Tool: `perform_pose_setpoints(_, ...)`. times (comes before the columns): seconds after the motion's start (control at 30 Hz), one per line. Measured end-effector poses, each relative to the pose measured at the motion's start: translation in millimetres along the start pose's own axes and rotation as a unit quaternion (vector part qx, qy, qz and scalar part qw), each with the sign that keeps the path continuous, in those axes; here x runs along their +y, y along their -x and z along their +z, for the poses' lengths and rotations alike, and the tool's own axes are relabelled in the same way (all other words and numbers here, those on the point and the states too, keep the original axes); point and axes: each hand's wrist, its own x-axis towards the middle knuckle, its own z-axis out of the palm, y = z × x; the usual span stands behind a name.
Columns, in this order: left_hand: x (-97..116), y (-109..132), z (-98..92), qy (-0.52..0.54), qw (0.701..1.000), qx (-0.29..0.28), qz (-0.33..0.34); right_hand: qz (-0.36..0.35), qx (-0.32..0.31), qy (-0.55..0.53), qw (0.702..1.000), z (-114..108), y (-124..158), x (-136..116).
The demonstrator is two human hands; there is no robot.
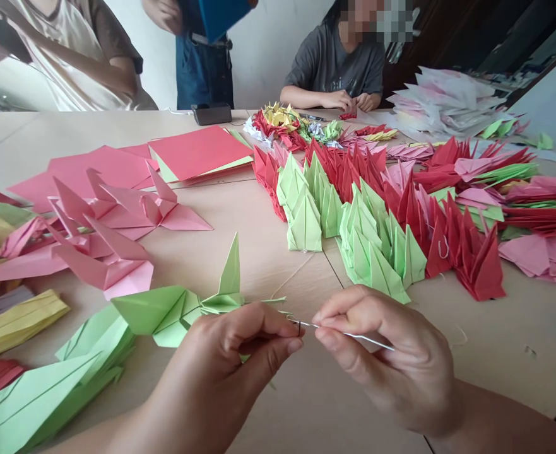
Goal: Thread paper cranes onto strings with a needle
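Observation:
My left hand (230,359) is closed in a pinch on a green paper crane (173,309), whose wing points up near the table's middle. My right hand (382,353) pinches a thin metal needle (353,336) that runs between both hands; its tip meets the left fingertips by the crane. A pale thread (291,277) trails across the table from the crane toward the strung cranes. A row of folded green and red cranes (367,227) lies just beyond my hands.
Pink cranes (102,233) and red paper sheets (197,151) lie at left, green and yellow folded pieces (36,378) at the near left. Piles of cranes (495,183) cover the right. Across the table a person's hands (348,101) fold paper; two others stand behind. A phone (211,113) lies there.

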Motion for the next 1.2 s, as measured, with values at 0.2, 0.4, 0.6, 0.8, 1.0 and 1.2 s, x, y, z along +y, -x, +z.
perform_pose_setpoints(0.2, -2.5, -1.0, -1.5, -0.009, 1.0, 0.01, 0.012, 0.018, 0.0, -0.02, 1.0, -2.2, 1.1, -1.7)
perform_pose_setpoints(0.4, -3.3, 1.4, -4.6, -0.011, 1.0, 0.008, 0.019, 0.064, 0.026, -0.061, 0.996, -3.9, 1.9, -2.4)
perform_pose_setpoints(0.6, -1.3, 2.8, -4.2, 0.036, 0.999, 0.0, -0.011, 0.122, 0.011, -0.174, 0.977, -4.1, -2.6, 0.4)
perform_pose_setpoints(0.8, 0.2, 1.8, -3.0, 0.156, 0.986, -0.041, -0.035, 0.173, -0.026, -0.286, 0.942, -2.2, -5.5, 4.4)
perform_pose_setpoints(1.0, 1.5, 2.6, -4.1, 0.129, 0.989, -0.074, -0.018, 0.175, -0.03, -0.279, 0.944, -4.2, -4.5, 4.6)
perform_pose_setpoints(1.2, 4.6, 2.6, -4.1, 0.11, 0.991, -0.072, -0.001, 0.16, -0.031, -0.244, 0.956, -4.1, -4.7, 3.0)
